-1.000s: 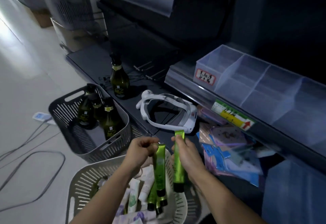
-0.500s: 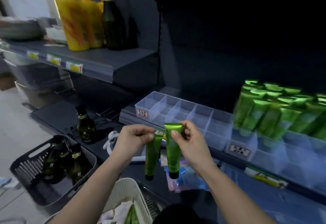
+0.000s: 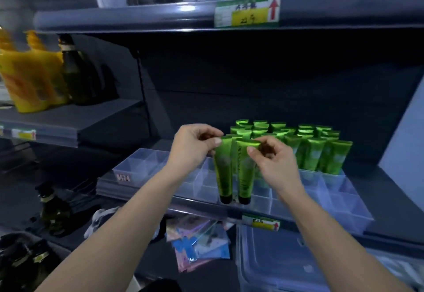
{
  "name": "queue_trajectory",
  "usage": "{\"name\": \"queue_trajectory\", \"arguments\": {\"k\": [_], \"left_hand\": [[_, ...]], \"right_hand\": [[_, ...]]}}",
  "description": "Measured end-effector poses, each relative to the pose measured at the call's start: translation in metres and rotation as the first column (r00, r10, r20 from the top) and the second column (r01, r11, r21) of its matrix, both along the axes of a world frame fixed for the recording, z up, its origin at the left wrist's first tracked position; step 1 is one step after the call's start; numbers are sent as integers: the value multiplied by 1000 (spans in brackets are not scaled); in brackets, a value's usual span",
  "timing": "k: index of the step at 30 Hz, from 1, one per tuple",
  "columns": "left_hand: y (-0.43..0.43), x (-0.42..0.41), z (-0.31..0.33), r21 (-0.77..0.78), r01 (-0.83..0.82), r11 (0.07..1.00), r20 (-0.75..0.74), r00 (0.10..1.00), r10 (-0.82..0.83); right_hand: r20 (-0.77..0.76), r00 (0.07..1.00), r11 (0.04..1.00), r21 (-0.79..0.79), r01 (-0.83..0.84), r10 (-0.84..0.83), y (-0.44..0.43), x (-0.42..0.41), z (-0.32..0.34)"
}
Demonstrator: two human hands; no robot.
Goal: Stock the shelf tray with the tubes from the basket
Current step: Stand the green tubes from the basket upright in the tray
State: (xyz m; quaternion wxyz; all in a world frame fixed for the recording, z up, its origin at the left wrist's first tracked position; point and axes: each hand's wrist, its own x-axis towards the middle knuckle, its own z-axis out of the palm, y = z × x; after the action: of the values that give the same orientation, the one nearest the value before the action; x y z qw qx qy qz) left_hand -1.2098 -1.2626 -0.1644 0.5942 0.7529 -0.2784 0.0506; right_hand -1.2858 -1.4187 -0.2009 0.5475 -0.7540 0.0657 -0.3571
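Where our two arms reach forward to the middle shelf, we list the following.

- Left grip [image 3: 192,147]: thumb and forefinger pinch the flat crimped top of a green tube [image 3: 223,170], which hangs upright with its black cap down.
- Right grip [image 3: 273,163]: thumb and forefinger pinch the top of a second green tube [image 3: 245,172], lettered down its side and also cap down.
- Position of the pair: we hold them side by side, touching or very nearly so, over the middle compartments of the clear divided tray [image 3: 142,163]. Their caps sit level with the tray's front cells. We cannot tell whether they rest on the tray floor.
- Stocked tubes [image 3: 316,151]: several rows of the same green kind stand crimp-up in the tray's right rear compartments, just behind and to the right of the right grip.
- Red-printed label [image 3: 123,178]: on the tray's left front wall.
- Upper shelf edge: a green-and-yellow price tag [image 3: 247,12] with a red arrow.
- Shelf to the left: yellow bottles [image 3: 29,80] with a dark glass bottle [image 3: 78,73] just beside them.
- Below the tray shelf:
  - a smaller shelf tag [image 3: 263,222];
  - glossy packets [image 3: 199,243];
  - a clear plastic box [image 3: 275,257] to their right;
  - a dark bottle [image 3: 52,211] at lower left;
  - a white headset [image 3: 98,220], partly hidden behind our left forearm.
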Motion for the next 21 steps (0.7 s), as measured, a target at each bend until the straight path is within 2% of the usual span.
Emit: {"name": "queue_trajectory", "arguments": {"k": [12,17,21], "left_hand": [[-128,-9,40,69,97,993,108,989,-104],[-162,0,31,246,40,968,186,979,-88],[-176,7,19,414,-2,910,264,957,-118]], "right_hand": [[44,941,931,-135,338,-335,-100,-33,26],[11,930,923,-117,366,-368,-116,-36,17],[0,933,925,-132,357,-360,-122,-34,12]]}}
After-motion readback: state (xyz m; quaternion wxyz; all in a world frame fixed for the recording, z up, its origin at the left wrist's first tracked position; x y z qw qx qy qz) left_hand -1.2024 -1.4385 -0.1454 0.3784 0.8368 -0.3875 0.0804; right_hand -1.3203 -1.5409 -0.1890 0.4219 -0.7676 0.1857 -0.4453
